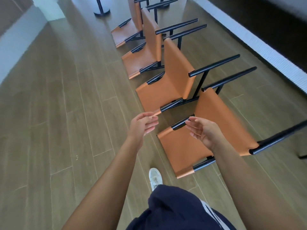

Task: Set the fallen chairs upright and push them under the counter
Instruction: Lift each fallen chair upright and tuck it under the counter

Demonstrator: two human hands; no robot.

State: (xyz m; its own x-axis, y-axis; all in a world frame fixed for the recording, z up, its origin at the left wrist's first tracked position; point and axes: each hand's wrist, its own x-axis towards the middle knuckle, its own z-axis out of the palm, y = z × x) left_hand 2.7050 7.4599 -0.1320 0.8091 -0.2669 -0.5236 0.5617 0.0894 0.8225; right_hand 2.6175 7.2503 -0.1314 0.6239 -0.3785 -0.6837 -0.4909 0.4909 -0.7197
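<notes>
Several orange leather chairs with black tube frames lie tipped on their backs in a row on the wood floor, legs pointing right toward the counter (pixel 259 47). The nearest chair (pixel 214 123) lies just ahead of me, the second chair (pixel 167 85) beyond it, a third chair (pixel 146 53) and a fourth chair (pixel 126 33) farther back. My left hand (pixel 142 125) hovers with relaxed fingers left of the nearest chair, holding nothing. My right hand (pixel 204 131) hangs over the nearest chair's backrest near its black top bar, fingers loosely curled, not gripping.
The counter's white ribbed front runs along the right side. A black pedestal base (pixel 101 11) stands at the far end. A white wall (pixel 18 39) borders the left. Wide bare floor lies to the left of the chairs. My white shoe (pixel 155 177) steps forward.
</notes>
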